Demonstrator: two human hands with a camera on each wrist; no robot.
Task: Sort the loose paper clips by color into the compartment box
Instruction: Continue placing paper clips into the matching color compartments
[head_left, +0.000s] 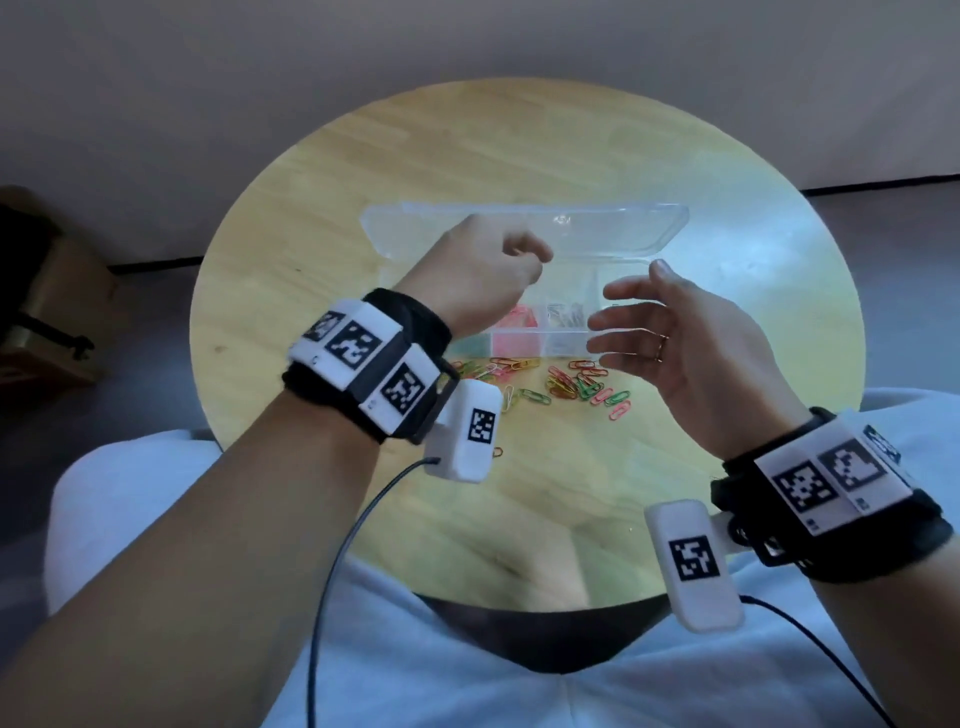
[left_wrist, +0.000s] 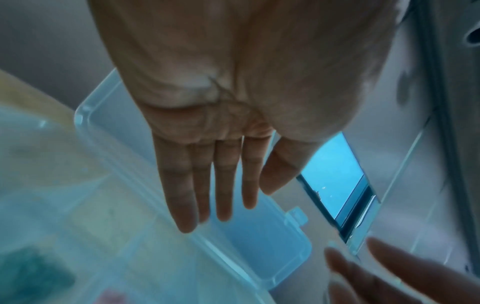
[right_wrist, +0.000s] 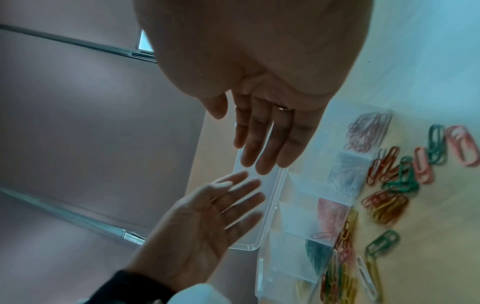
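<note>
With both your left hand (head_left: 483, 270) and right hand (head_left: 675, 332) empty, fingers straight, by the upright lid (head_left: 524, 228), a knock could shut the compartment box (head_left: 545, 332) over unsorted paper clips (head_left: 582, 387).

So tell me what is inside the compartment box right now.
The compartment box holds sorted clips: a green batch, pink-red ones, pale silvery ones and more reddish ones. In the head view the left hand covers its far left compartments.
</note>
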